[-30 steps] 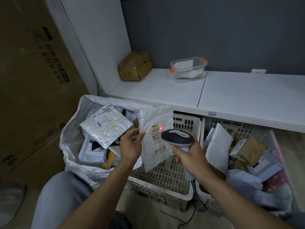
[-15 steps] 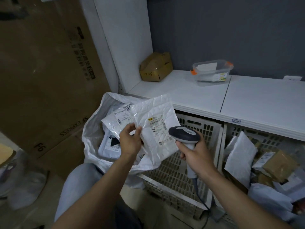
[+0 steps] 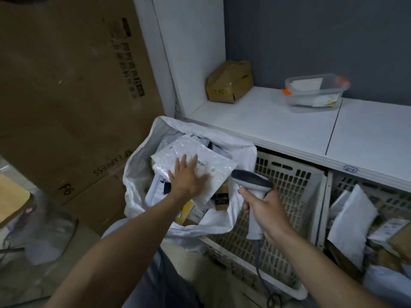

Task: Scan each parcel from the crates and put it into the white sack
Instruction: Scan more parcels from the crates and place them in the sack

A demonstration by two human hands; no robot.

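Left hand [image 3: 186,177]: fingers spreading straight, pressing flat on the bubble mailer [image 3: 219,166], gripping nothing.
Bubble mailer: lying flat atop the pile inside the white sack [image 3: 136,167], under the palm.
Right hand [image 3: 265,211]: wrapping round the scanner [image 3: 252,182] handle, head pointing toward the sack.
Next parcels [image 3: 351,223]: waiting in the right crate [image 3: 367,188], well right of both hands. The right hand is nearer but occupied, so the left is probably reaching across.

It is dim and bluish here, light falling softly from above: the flat white shelf top [image 3: 255,121] is brightest, the tall brown cardboard box [image 3: 66,85] murky. My left hand [image 3: 185,177] looks slightly smeared, the grey handheld scanner [image 3: 251,180] in my right hand [image 3: 266,210] crisper. Straight edges bow.
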